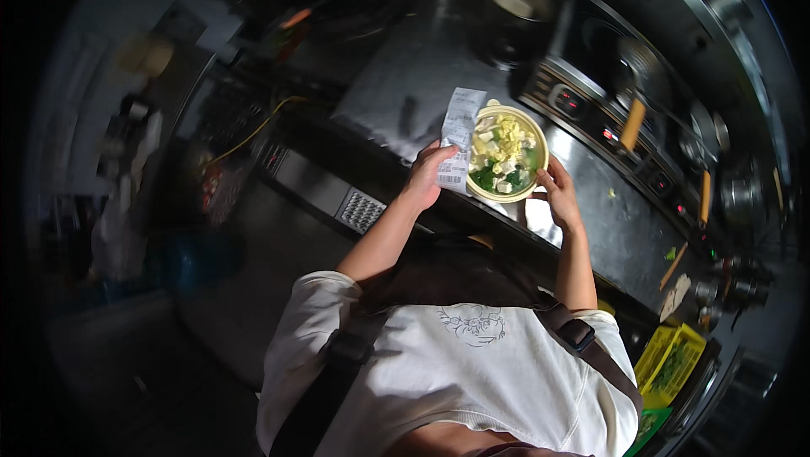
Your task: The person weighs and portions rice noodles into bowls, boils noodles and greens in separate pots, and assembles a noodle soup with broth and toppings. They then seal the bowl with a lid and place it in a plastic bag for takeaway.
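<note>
A round, pale yellow bowl (505, 152) of soup hangs over the edge of the steel counter, held between both hands. Pale tofu cubes, dark green leaves and a heap of yellow shreds, perhaps cabbage or egg, show in it. My left hand (430, 173) grips the bowl's left side, its thumb pressing a long printed paper slip (461, 134) against the rim. The slip bears writing and a barcode. Around the bowl's right side curl the fingers of my right hand (562, 194), thumb near the rim. The fingers under the bowl are hidden.
Induction cookers (569, 97) with lit displays line the counter (392, 87) at the right, carrying pans with wooden handles (633, 125). A pot (519, 0) stands beyond the bowl. Lower right are a wooden stick (673, 266) and a yellow basket (671, 362) of greens. A yellow cable (256, 129) runs at the left.
</note>
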Available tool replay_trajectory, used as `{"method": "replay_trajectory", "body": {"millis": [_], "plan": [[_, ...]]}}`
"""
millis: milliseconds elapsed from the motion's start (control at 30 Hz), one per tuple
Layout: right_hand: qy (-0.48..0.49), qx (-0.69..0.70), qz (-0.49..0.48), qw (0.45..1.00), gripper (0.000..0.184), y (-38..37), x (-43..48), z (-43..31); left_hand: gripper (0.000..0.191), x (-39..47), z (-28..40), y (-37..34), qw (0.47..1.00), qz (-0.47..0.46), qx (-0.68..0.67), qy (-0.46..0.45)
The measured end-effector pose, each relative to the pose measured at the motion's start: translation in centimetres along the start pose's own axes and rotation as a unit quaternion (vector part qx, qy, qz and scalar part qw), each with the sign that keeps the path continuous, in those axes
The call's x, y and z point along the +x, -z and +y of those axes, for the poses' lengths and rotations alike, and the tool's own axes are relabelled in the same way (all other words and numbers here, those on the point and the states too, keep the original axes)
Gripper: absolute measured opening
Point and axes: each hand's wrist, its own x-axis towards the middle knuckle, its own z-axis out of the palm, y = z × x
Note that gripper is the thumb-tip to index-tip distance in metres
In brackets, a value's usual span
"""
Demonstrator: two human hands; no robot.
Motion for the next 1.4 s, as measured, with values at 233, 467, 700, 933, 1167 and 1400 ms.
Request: {"method": "replay_trajectory", "body": {"millis": [233, 467, 700, 933, 1167, 1400], "plan": [[-0.054, -0.013, -0.113, 0.992, 0.035, -19.3, 1.5, -3.4, 0.031, -11.6, 12.1, 9.6, 0.990, 0.094, 0.009, -0.102], [-0.043, -0.077, -0.310, 0.947, 0.040, -34.3, 9.0, -8.1, 0.031, -17.8, 19.4, 17.2, 0.942, 0.212, -0.082, -0.247], [-0.051, -0.077, -0.451, 0.888, 0.039, -54.7, 17.6, -8.1, 0.033, -21.2, 30.0, 28.8, 0.894, 0.327, -0.070, -0.300], [-0.009, -0.122, -0.509, 0.852, 0.037, -74.0, 28.9, -9.5, 0.029, -18.4, 43.0, 40.0, 0.848, 0.404, -0.094, -0.330], [-0.017, -0.127, -0.512, 0.849, 0.034, -86.5, 37.7, -9.6, 0.031, -14.4, 52.7, 49.7, 0.839, 0.418, -0.117, -0.328], [-0.050, -0.133, -0.490, 0.860, 0.034, -92.3, 40.8, -9.0, 0.034, -13.5, 56.8, 55.2, 0.828, 0.443, -0.155, -0.308]]}}
